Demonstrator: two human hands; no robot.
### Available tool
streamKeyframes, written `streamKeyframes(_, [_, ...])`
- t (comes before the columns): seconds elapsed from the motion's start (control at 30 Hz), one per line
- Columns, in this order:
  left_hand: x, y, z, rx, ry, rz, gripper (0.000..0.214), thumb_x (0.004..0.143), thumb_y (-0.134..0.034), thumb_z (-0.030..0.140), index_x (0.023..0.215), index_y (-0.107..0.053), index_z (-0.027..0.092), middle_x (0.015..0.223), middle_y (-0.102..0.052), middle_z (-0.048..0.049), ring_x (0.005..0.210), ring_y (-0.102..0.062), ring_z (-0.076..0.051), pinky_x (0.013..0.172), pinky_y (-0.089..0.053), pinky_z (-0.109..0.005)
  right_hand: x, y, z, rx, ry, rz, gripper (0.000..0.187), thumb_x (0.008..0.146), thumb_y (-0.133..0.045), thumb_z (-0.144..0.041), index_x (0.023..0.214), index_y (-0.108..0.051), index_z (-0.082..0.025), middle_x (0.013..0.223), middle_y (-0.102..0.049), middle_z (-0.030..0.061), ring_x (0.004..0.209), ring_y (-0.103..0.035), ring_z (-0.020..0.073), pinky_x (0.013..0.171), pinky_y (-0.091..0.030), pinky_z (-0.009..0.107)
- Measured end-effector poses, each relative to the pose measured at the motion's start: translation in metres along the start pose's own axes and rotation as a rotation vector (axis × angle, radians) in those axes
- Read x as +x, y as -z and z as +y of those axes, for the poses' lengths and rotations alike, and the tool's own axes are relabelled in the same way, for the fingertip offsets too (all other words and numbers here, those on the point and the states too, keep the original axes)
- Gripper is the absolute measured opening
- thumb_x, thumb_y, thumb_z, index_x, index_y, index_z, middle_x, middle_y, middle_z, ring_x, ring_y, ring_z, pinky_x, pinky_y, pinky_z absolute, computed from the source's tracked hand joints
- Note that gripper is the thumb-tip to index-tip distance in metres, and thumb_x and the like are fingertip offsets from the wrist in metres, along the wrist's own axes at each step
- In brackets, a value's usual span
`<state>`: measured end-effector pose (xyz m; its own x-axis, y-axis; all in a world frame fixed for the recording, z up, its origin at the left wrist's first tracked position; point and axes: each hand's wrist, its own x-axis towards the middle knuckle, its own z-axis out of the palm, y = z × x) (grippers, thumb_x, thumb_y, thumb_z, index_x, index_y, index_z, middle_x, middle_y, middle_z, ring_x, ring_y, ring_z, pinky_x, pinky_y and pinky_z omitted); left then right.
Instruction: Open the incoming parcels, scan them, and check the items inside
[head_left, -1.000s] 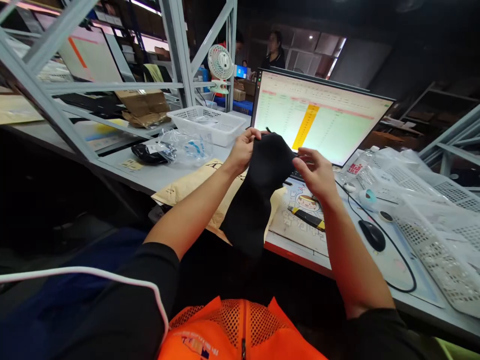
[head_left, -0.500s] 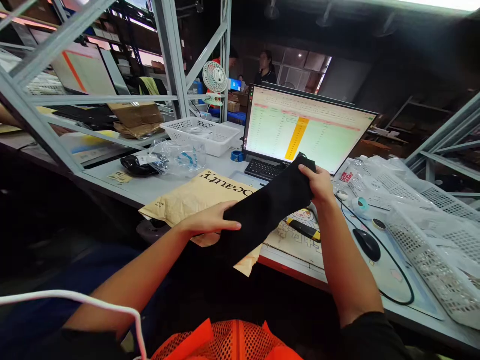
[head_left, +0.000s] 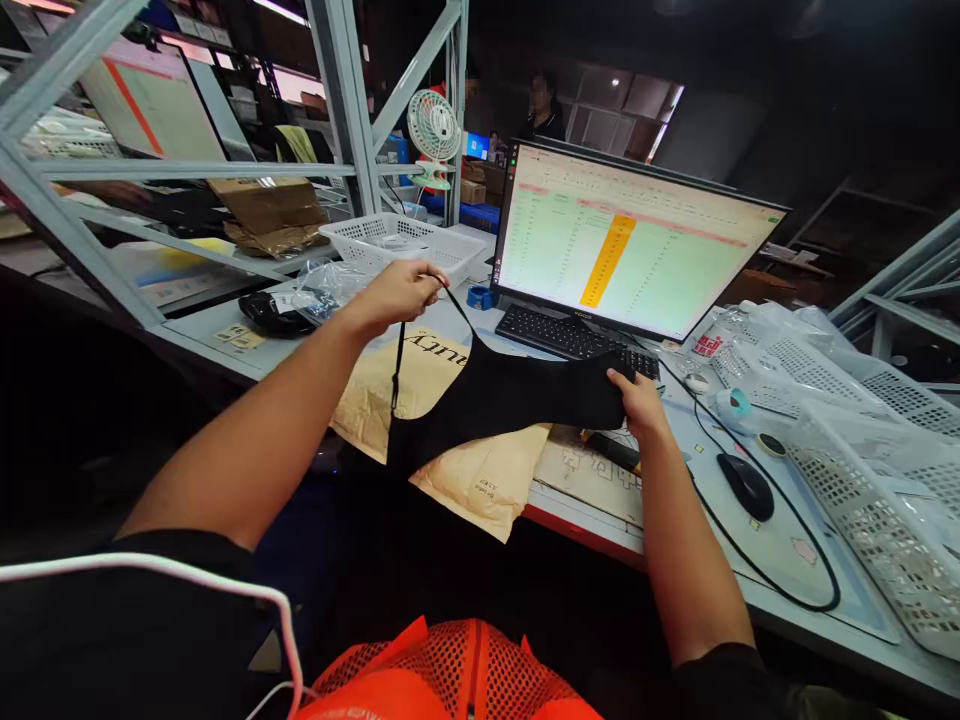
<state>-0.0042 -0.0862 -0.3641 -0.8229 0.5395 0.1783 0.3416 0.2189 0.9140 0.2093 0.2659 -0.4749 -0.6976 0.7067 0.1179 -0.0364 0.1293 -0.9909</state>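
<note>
A black bra [head_left: 517,395] is stretched between my two hands above the desk. My left hand [head_left: 405,292] is closed around one of its thin shoulder straps and lifts it, so the strap forms a loop with a small adjuster on its near side. At the other end, my right hand [head_left: 636,398] pinches the edge of the band between thumb and fingers. Beneath the bra lies a tan paper mailer [head_left: 480,480] with black lettering, partly covered by the fabric. A yellow and black tool [head_left: 611,450], perhaps a cutter, shows partly under the band by my right hand.
Behind the bra stand a keyboard [head_left: 544,333] and a lit monitor [head_left: 637,240]. White baskets [head_left: 862,500] with clear bags and a mouse [head_left: 746,487] with its cable are on the right. At the back left are a white basket [head_left: 457,262] and a black bundle [head_left: 274,316].
My left hand has let go of the folded fabric, moved up and grasped a strap. The bra has opened out between my hands. My right hand still holds its end, slightly lower.
</note>
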Motion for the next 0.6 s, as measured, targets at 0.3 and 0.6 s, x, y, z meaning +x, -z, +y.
streamKeyframes(0.3, [-0.049,-0.026,-0.067,0.5,0.035,-0.371,0.055,0.078,-0.07,0.069,0.097,-0.076,0.017,0.097,-0.078,-0.0094,0.087,-0.07,-0.026,0.074,-0.05,-0.031,-0.012,0.034,0.01,-1.052,0.197,0.048,0.041,0.087,-0.07,-0.054,0.106,-0.075,-0.018,0.1,-0.075,0.0181,0.098,-0.07,0.0395,0.089,-0.054,0.055])
streamKeyframes(0.6, [-0.127,-0.019,-0.057,0.722,-0.119,-0.528,0.028,0.089,-0.061,0.047,0.089,-0.067,0.02,0.106,-0.067,-0.0104,0.104,-0.064,-0.029,0.092,-0.047,-0.036,-0.056,-0.103,-0.032,-0.683,0.723,-0.576,0.049,0.099,-0.064,-0.051,0.139,-0.064,-0.022,0.136,-0.071,0.0141,0.127,-0.066,0.0341,0.111,-0.051,0.053])
